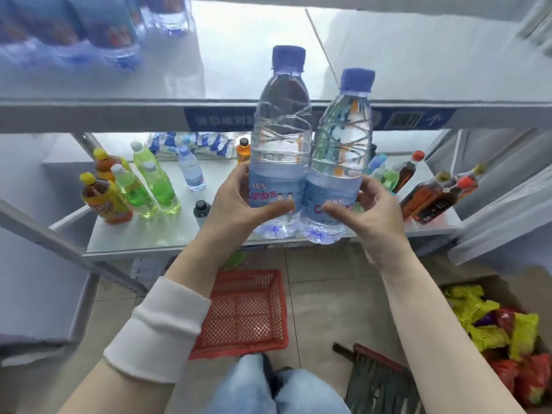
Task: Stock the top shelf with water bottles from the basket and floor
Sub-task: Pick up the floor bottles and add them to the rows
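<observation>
Two clear water bottles with blue caps stand upright side by side in mid-air in front of the shelf edge. My left hand [239, 201] grips the left bottle [280, 138] around its blue label. My right hand [373, 210] grips the right bottle [340, 153] the same way. Behind them runs the top shelf [245, 55], white and pale, with several blurred water bottles [98, 28] at its far left. A red mesh basket [245, 312] sits on the floor below, with nothing visible inside it.
The lower shelf [167, 234] carries yellow-capped tea bottles [104, 198], green drinks [149, 180], a small water bottle [191, 168] and dark bottles [433, 195] at the right. A cardboard box of snack packets [501, 330] stands on the floor at right. My knees show at the bottom.
</observation>
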